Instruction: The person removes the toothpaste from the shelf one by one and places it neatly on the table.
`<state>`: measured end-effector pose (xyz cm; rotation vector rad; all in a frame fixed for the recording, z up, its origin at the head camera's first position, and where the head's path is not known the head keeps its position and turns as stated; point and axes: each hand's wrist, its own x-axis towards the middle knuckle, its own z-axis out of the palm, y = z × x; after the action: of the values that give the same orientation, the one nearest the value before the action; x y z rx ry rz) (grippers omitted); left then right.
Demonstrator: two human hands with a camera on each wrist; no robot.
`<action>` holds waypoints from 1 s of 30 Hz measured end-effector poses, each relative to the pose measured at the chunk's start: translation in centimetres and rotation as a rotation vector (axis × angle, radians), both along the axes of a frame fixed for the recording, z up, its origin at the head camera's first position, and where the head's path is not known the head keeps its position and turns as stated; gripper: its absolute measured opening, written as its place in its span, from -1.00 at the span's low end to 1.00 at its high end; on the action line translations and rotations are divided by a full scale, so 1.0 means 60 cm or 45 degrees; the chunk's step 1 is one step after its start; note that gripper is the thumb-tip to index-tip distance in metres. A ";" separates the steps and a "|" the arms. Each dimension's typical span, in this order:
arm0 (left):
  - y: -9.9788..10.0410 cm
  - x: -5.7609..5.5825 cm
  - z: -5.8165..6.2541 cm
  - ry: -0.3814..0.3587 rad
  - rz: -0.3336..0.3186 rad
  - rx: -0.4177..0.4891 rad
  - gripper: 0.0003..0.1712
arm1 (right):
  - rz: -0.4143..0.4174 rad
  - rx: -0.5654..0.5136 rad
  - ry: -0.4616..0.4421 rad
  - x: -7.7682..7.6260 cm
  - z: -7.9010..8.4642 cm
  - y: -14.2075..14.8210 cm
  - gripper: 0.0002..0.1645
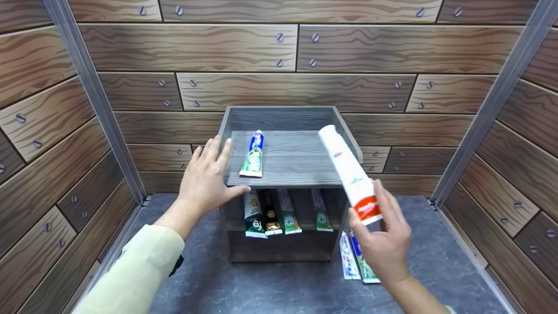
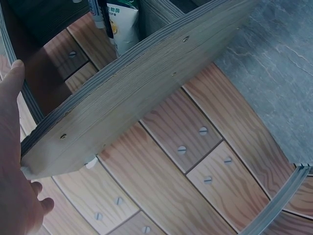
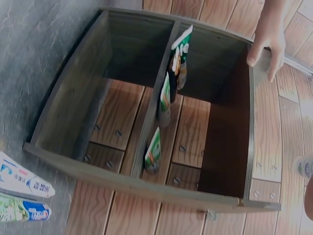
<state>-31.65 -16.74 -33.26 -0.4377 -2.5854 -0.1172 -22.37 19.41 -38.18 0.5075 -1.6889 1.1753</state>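
head view: the right hand pinched the white tube by its red end, near the right side of the shelf; the left hand was spread at the left edge. held at one end, the tube risked tipping loose.

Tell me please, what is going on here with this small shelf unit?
A person is handling tubes, which look like toothpaste, at the small shelf unit. Their right hand holds a white tube with a red end, raised near the right side of the top. Their left hand rests at the unit's left front corner. A blue and green tube lies on the top, four tubes are on the shelf below, and two more tubes lie on the floor.
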 end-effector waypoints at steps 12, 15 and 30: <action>0.004 0.000 -0.001 0.019 -0.013 -0.003 0.44 | -0.173 -0.100 0.040 -0.019 0.003 0.079 -0.07; 0.003 0.000 0.000 0.022 -0.018 0.005 0.43 | -0.199 -0.153 0.033 -0.027 0.001 0.098 -0.07; -0.002 0.001 -0.001 0.014 -0.021 0.023 0.45 | -0.330 -0.188 -0.128 -0.041 -0.040 0.127 -0.12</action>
<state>-31.62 -16.86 -33.30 -0.4516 -2.5682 -0.1433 -24.83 27.05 -40.60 0.1345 -1.6797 1.1385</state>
